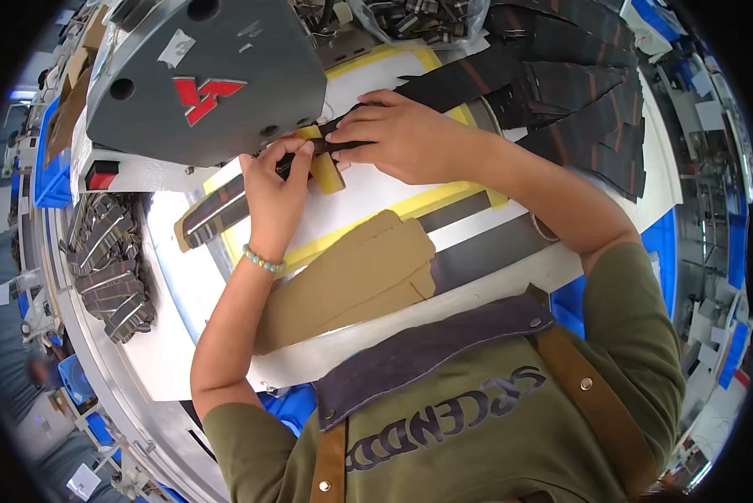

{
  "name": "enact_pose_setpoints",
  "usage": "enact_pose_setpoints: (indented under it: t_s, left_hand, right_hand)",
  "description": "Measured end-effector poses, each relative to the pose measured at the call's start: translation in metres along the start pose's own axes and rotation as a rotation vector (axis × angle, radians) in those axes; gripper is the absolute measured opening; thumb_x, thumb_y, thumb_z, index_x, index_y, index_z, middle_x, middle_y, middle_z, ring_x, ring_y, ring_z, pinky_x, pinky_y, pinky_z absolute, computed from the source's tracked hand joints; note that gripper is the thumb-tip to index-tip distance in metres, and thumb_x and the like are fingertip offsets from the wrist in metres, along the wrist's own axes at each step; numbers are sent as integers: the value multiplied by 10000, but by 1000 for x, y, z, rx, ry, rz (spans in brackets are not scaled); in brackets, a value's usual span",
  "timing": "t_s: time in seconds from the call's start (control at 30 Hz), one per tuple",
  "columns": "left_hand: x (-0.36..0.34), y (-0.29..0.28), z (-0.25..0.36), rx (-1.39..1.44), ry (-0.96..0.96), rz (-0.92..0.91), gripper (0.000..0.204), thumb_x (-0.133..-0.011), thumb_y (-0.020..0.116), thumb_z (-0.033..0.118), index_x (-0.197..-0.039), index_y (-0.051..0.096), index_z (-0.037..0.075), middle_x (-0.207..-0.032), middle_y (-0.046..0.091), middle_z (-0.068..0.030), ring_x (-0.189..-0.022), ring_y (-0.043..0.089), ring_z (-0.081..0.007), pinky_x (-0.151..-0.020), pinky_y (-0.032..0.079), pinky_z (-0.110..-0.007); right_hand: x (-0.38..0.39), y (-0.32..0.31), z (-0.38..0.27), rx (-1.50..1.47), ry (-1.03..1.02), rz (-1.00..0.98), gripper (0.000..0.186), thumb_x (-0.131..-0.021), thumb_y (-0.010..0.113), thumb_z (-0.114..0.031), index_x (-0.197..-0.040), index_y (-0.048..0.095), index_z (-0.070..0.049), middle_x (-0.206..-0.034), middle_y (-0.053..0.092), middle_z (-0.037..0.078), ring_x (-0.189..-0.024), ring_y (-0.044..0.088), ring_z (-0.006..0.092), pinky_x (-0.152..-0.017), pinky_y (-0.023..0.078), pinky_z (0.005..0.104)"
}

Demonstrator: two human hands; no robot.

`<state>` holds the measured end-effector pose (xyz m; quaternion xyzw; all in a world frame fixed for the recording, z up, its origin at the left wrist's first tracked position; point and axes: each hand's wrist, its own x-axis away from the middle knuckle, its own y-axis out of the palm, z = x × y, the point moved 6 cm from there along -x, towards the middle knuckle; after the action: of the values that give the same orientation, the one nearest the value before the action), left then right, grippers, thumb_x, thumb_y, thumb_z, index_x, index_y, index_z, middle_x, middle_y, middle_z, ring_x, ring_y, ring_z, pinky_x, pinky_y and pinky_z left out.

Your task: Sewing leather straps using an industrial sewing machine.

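My left hand point(277, 194) pinches the edge of a dark fabric strip point(456, 80) between thumb and forefinger, close to the machine head. My right hand point(417, 141) grips the same strip a little to the right, its fingers bent over the cloth and pointing left. The strip runs from under my right hand up toward the far right. Below the fingertips is a yellow strip point(329, 178) on the white work surface. A striped fabric piece point(217, 214) lies left of my left wrist. My fingers hide the cloth's edge.
The grey machine head point(209, 80) with a red emblem overhangs at the far left. Brown cardboard pieces point(351, 272) lie nearest me. Folded striped fabric bundles point(112, 268) sit at left, dark fabric pieces point(578, 109) at far right, and a clear bag point(427, 23) of pieces at the back.
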<state>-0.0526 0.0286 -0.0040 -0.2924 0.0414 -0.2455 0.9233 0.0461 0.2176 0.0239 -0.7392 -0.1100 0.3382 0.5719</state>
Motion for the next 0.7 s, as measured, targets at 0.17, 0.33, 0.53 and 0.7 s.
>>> enact_pose_setpoints:
  t_s: [0.17,0.33,0.53,0.7]
  left_hand:
    - [46,7,51,-492,620,67,348,-948,716,83,-1288,741,11,-1516,594,-133,-1414,493,-378,-1167,406,-504]
    - [56,18,56,-681,685,15,518,-943,745,146,-1424,643,-17,-1544,562,-178,-1409,516,-410,-1164,408,-515]
    - [50,15,61,-710,717,-12,457,-970,720,144,-1390,657,-23,-1515,585,-188,-1380,555,-399,-1155,429,-496]
    - [32,-6,40,-295,566,87,278,-977,668,58,-1243,721,-1,-1359,666,-190,-1263,605,-397,-1089,473,-486]
  right_hand:
    - [-3,-5,0,-25,-2,38,291,-935,712,-103,-1214,777,-156,-1378,717,26,-1298,648,224,-1187,474,439]
    - [-6,-13,4,-177,143,24,294,-906,723,-83,-1193,779,-112,-1370,707,39,-1260,664,237,-1116,537,404]
    - [0,-11,1,-78,4,54,411,-856,747,-58,-1266,758,-76,-1376,704,50,-1240,669,258,-1081,554,417]
    - [-2,-9,1,-88,-4,54,366,-893,705,-50,-1256,752,-72,-1326,719,48,-1190,682,265,-1052,543,424]
